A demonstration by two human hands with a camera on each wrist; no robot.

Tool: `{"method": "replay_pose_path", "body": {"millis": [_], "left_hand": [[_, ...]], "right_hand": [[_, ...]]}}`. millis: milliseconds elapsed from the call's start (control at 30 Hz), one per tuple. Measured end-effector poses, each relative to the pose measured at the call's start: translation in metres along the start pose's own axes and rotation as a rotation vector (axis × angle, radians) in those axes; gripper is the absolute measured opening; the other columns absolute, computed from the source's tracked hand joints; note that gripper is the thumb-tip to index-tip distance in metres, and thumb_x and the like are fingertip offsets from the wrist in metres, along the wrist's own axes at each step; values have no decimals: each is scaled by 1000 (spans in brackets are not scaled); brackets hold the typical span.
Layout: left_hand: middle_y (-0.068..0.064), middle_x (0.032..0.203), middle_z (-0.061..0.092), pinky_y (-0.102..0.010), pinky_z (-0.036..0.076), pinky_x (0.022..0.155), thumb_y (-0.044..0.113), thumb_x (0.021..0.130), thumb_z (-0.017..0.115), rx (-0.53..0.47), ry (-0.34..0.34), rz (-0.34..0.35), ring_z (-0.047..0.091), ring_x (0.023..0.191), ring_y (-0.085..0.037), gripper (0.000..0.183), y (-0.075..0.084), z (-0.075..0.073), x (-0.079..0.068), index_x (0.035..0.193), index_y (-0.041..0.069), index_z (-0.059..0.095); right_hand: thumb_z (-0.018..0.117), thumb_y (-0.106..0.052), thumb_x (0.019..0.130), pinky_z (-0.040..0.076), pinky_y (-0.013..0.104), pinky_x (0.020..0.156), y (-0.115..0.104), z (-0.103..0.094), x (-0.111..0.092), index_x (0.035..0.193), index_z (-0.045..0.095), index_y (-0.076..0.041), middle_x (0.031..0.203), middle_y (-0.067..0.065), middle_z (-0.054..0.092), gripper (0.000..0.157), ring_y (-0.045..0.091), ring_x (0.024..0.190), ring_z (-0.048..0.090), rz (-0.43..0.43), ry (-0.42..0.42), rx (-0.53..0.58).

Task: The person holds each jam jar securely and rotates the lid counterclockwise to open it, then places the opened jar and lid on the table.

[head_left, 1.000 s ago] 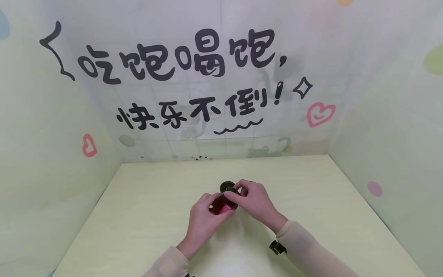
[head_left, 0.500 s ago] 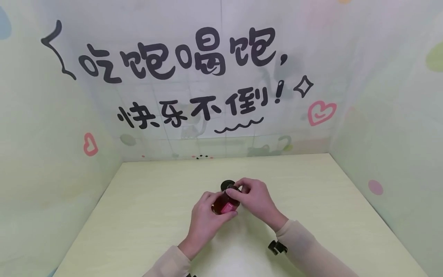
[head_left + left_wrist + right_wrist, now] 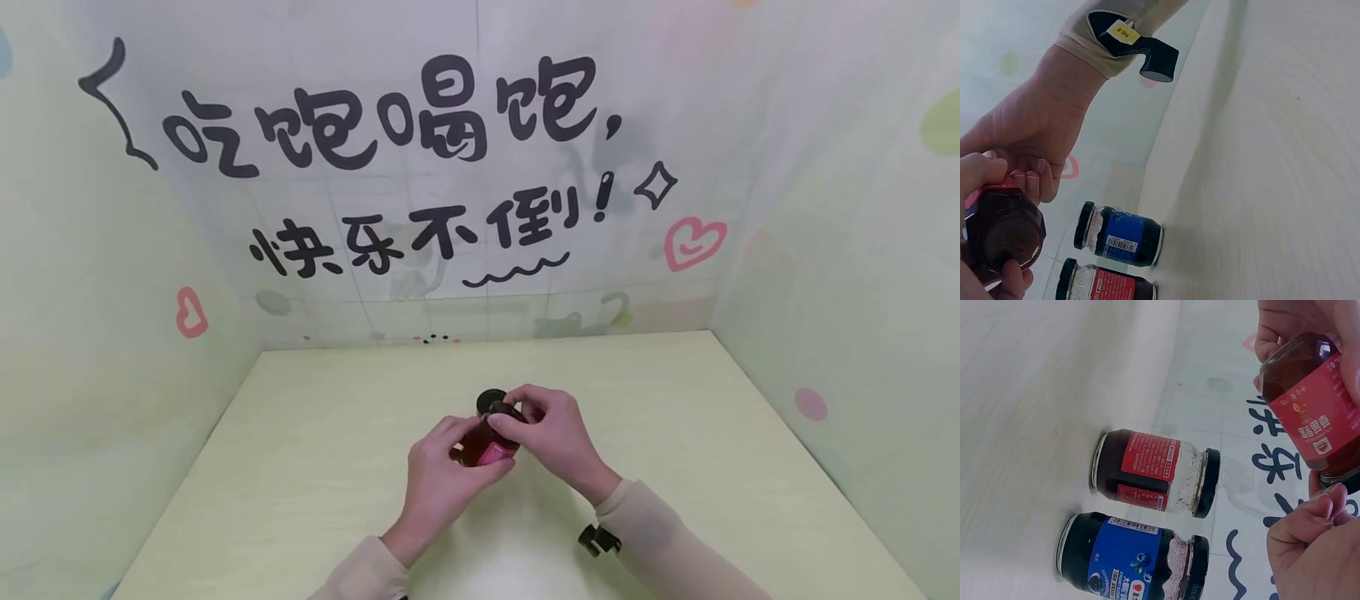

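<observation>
My left hand (image 3: 442, 471) holds the body of a glass jar (image 3: 1316, 406) with amber-brown contents and a red label. My right hand (image 3: 555, 429) grips the jar's dark lid (image 3: 506, 410) with thumb and fingers. In the right wrist view the jar is tilted, and right-hand fingers (image 3: 1329, 503) curl at its lid end. Seen from the left wrist, the jar's base (image 3: 1013, 240) faces the camera, with left-hand fingers around it. Part of the lid is hidden by the right hand.
A jar with a blue label (image 3: 1125, 556) and another with a red label (image 3: 1147, 469) stand side by side on the pale table (image 3: 300, 433), behind the hands. Both have dark lids. Printed walls (image 3: 480, 167) enclose the table. A black camera (image 3: 600, 540) sits on the right wrist.
Both hands stay together on the jar. It shifts and tilts slightly, its pink-red label showing at a changed angle, while the right fingers remain at the lid.
</observation>
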State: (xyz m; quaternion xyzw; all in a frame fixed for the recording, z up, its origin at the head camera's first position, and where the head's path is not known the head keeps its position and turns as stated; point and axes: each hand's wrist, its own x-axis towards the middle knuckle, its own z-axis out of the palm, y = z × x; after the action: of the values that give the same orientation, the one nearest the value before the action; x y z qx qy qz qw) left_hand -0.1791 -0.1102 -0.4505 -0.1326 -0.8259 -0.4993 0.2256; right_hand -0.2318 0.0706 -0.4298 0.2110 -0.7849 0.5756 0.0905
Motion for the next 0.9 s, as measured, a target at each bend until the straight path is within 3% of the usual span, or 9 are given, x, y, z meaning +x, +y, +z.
{"method": "replay_pose_path", "body": {"millis": [367,667,900], "left_hand": [[16,98,67,-27,57,66,42,69,93,-75,-34,-38,64,88,-8,49,4,-5,-2,114,33,74],[15,97,67,-29,57,67,41,70,92,-99,-39,-52,65,89,-8,47,6,-7,-3,113,34,74],[15,98,65,-28,57,66,40,71,92,-77,-36,-23,64,88,-8,47,7,-9,-3,113,32,74]], "right_hand": [[85,-15,82,30,23,48,0,1,-4,93,75,-17,59,3,39,15,12,55,36,-41,9,98],[82,-7,82,31,24,48,-29,-3,-9,94,73,-9,60,4,38,15,11,56,36,-74,-19,127],[81,-7,83,32,24,50,-35,-6,-11,97,72,-10,61,5,40,17,12,57,37,-106,-35,106]]}}
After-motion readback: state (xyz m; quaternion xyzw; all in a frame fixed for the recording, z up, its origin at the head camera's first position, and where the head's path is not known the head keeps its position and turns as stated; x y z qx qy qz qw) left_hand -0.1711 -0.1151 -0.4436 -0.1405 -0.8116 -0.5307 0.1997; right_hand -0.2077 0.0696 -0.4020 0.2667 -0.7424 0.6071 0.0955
